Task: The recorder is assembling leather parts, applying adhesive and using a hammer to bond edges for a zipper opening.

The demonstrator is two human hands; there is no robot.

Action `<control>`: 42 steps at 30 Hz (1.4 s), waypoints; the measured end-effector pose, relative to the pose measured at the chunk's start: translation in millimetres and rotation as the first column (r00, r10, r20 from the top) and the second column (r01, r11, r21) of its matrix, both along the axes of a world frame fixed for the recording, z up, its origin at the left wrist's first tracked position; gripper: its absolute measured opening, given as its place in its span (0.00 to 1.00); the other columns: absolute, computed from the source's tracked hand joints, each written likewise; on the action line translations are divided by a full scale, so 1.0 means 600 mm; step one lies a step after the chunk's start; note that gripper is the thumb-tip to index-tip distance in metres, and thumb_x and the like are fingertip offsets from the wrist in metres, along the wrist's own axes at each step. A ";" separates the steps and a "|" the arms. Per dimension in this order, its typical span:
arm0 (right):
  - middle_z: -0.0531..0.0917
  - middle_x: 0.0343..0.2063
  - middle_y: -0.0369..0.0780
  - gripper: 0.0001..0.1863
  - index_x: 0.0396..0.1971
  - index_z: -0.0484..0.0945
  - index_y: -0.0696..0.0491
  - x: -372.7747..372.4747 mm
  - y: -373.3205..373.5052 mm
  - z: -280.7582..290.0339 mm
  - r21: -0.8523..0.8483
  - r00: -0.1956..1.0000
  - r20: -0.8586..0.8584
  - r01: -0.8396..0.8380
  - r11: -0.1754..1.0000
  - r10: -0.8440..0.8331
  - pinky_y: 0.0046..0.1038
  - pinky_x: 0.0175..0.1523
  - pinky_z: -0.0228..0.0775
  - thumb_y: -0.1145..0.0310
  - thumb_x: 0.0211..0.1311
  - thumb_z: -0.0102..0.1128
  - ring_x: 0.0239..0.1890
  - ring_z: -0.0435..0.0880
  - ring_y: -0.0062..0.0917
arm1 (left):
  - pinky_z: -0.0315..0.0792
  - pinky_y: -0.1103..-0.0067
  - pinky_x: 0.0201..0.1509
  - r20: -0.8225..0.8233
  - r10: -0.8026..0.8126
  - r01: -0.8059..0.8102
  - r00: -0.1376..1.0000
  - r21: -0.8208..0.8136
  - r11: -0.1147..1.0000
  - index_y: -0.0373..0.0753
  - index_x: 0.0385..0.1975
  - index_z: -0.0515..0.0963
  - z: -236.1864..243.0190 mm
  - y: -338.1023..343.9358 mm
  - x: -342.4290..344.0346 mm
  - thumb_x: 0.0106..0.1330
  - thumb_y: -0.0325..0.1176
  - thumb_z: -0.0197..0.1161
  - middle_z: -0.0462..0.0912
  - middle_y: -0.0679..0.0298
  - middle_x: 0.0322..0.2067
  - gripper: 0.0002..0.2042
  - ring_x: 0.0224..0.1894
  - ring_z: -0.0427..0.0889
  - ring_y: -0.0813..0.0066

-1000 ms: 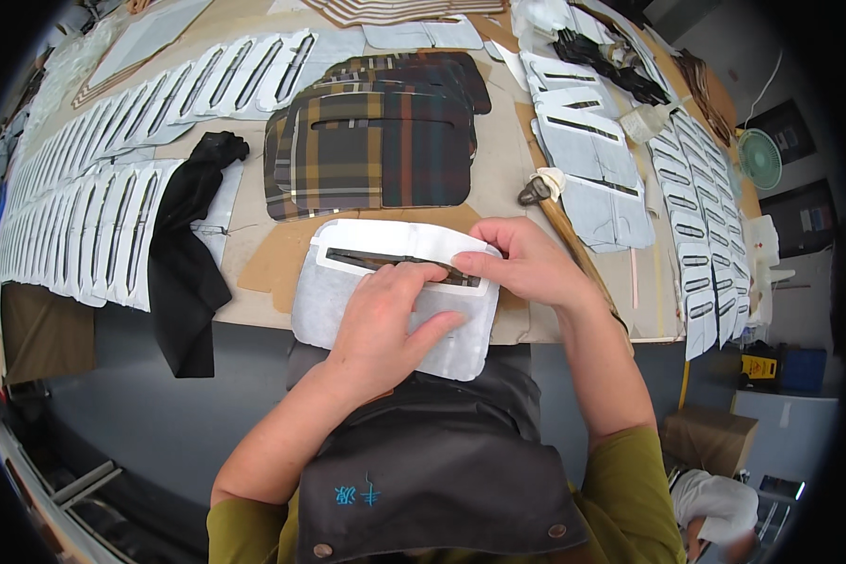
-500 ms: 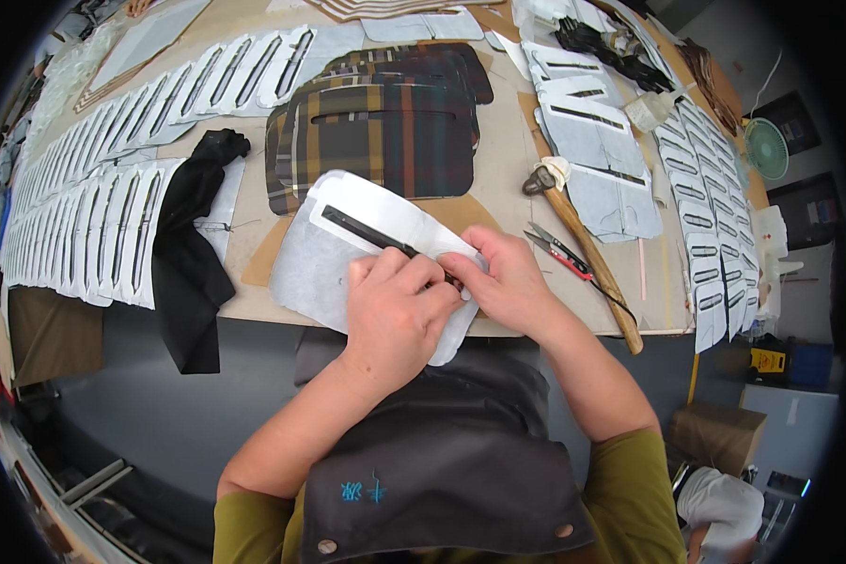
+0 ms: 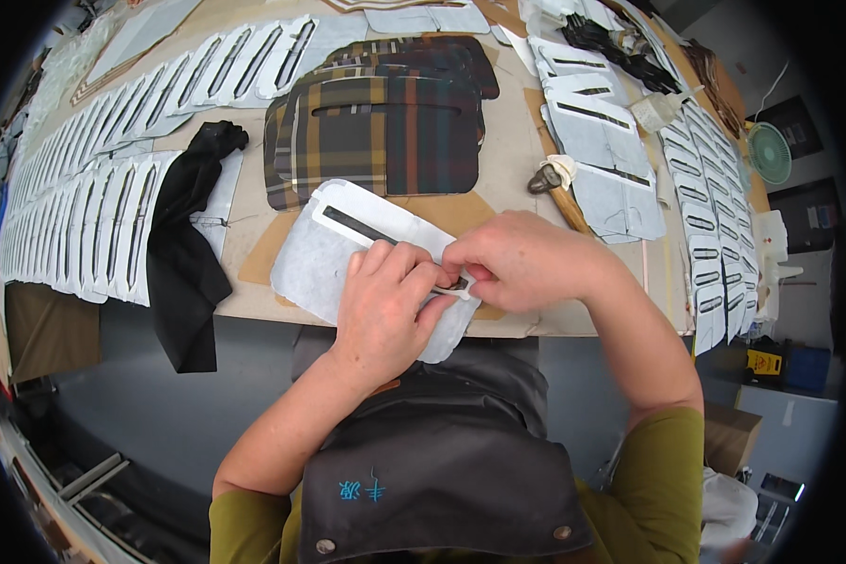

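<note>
A pale fabric panel point(image 3: 305, 268) with rounded corners lies at the table's front edge, its near end hanging over. A white strip on it frames a long dark slot point(image 3: 352, 226). My left hand point(image 3: 385, 296) presses on the panel, fingers curled and closed over the slot's near part. Beside it, my right hand point(image 3: 526, 261) is bent over the slot's near end, fingertips pinching the panel edge close to my left fingers. Exactly what lies between the fingertips is partly hidden. Behind the panel rests a stack of plaid fabric pieces point(image 3: 385, 136), also slotted.
Rows of pale slotted panels lie at left point(image 3: 85, 226) and right point(image 3: 719, 226). Black cloth point(image 3: 183, 254) drapes over the front edge. A hammer point(image 3: 547, 179) lies beyond my right hand, its handle partly covered. A squeeze bottle point(image 3: 656, 113) and black gloves point(image 3: 611, 52) sit farther back.
My right hand has turned over and come down on the slot's end from above, elbow swung outward. My right arm now covers the red-handled snips and most of the hammer handle.
</note>
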State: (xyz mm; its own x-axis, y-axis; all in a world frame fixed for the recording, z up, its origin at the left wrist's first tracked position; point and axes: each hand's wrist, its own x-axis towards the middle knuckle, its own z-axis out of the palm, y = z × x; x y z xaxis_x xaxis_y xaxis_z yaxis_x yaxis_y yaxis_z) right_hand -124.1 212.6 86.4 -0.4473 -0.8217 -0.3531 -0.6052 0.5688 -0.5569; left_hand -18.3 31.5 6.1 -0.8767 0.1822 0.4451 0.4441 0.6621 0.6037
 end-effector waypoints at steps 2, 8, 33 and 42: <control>0.80 0.22 0.37 0.10 0.33 0.84 0.51 -0.012 -0.009 -0.002 0.039 0.998 0.049 -0.030 0.999 0.028 0.37 0.35 0.71 0.75 0.48 0.62 0.29 0.82 0.36 | 0.62 0.69 0.43 -0.011 -0.006 0.006 1.000 0.005 1.000 0.44 0.36 0.82 -0.002 0.000 0.001 0.51 0.30 0.76 0.77 0.68 0.37 0.13 0.41 0.74 0.65; 0.87 0.28 0.39 0.08 0.30 0.84 0.52 -0.028 -0.033 0.003 0.235 0.989 0.087 -0.140 0.962 0.122 0.38 0.40 0.75 0.77 0.49 0.59 0.36 0.85 0.36 | 0.62 0.69 0.43 0.020 -0.014 0.014 1.000 0.013 1.000 0.44 0.35 0.81 -0.001 -0.003 -0.002 0.55 0.30 0.74 0.77 0.68 0.36 0.10 0.40 0.74 0.65; 0.84 0.39 0.36 0.15 0.40 0.87 0.48 0.015 0.107 -0.076 -0.380 0.917 -0.399 -0.178 0.908 0.013 0.33 0.44 0.73 0.75 0.50 0.69 0.40 0.82 0.32 | 0.64 0.68 0.45 0.076 0.044 -0.031 0.996 -0.164 0.986 0.43 0.32 0.84 0.036 -0.029 -0.007 0.58 0.28 0.71 0.78 0.65 0.38 0.04 0.42 0.76 0.63; 0.84 0.31 0.35 0.20 0.40 0.81 0.50 0.033 0.016 -0.020 -0.349 0.960 -0.183 0.137 0.927 -0.211 0.34 0.57 0.65 0.70 0.45 0.78 0.40 0.81 0.32 | 0.68 0.67 0.44 0.111 0.008 -0.010 0.994 0.010 1.000 0.41 0.34 0.83 0.029 0.001 -0.022 0.57 0.29 0.72 0.80 0.65 0.35 0.07 0.42 0.76 0.61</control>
